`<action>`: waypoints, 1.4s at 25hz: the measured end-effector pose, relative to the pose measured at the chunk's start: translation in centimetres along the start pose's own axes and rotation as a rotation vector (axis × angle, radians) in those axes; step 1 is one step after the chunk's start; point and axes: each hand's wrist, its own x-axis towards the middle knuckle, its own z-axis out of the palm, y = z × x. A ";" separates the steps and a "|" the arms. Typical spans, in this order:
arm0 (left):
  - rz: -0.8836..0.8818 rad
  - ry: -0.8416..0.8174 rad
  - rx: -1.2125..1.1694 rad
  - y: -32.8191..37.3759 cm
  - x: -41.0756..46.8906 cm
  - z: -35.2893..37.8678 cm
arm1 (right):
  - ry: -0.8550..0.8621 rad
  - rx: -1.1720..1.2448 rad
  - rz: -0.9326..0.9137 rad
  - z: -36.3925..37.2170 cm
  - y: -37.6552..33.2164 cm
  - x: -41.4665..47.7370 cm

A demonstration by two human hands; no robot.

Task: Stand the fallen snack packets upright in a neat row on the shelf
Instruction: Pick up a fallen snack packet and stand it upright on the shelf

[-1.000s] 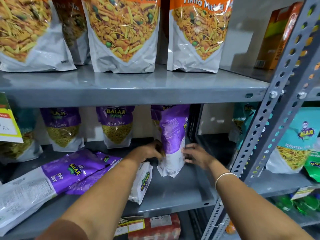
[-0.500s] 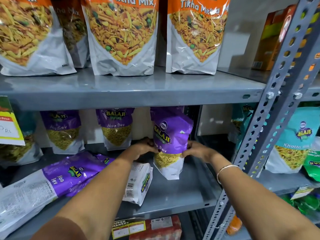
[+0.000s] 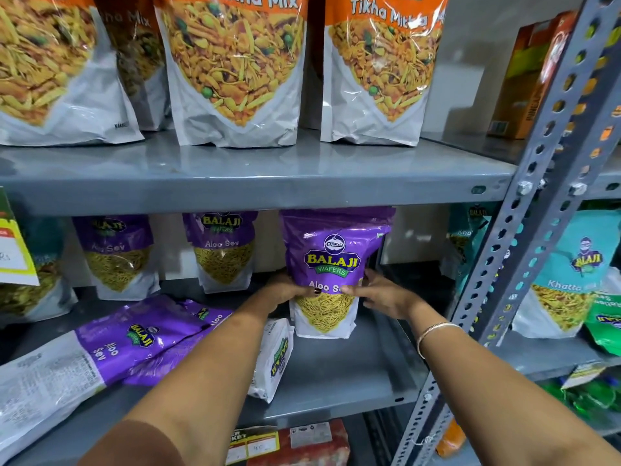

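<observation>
A purple Balaji Aloo Sev packet (image 3: 332, 264) stands upright on the grey middle shelf (image 3: 336, 375), front facing me. My left hand (image 3: 285, 290) grips its left side and my right hand (image 3: 383, 295) grips its right side, thumbs across the front. Two more purple Aloo Sev packets stand upright at the back, one (image 3: 117, 255) at left and one (image 3: 223, 252) at centre. Fallen purple packets (image 3: 111, 348) lie flat on the shelf's left part, overlapping. Another fallen packet (image 3: 274, 358) lies under my left forearm, its white end showing.
The upper shelf (image 3: 252, 176) hangs low over the held packet, loaded with large orange Tikha Mitha Mix bags (image 3: 235, 68). A perforated grey upright (image 3: 524, 237) stands at right, with teal Khatta packets (image 3: 568, 277) beyond. A yellow price tag (image 3: 13, 253) hangs at left.
The held packet has turned from side-on to front-facing and now stands upright on the shelf. Both hands have shifted to its sides, thumbs on the front.
</observation>
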 end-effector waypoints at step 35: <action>-0.412 0.369 -0.030 -7.7 -14.7 -9.2 | -0.229 -0.884 0.463 15.3 -7.4 -5.6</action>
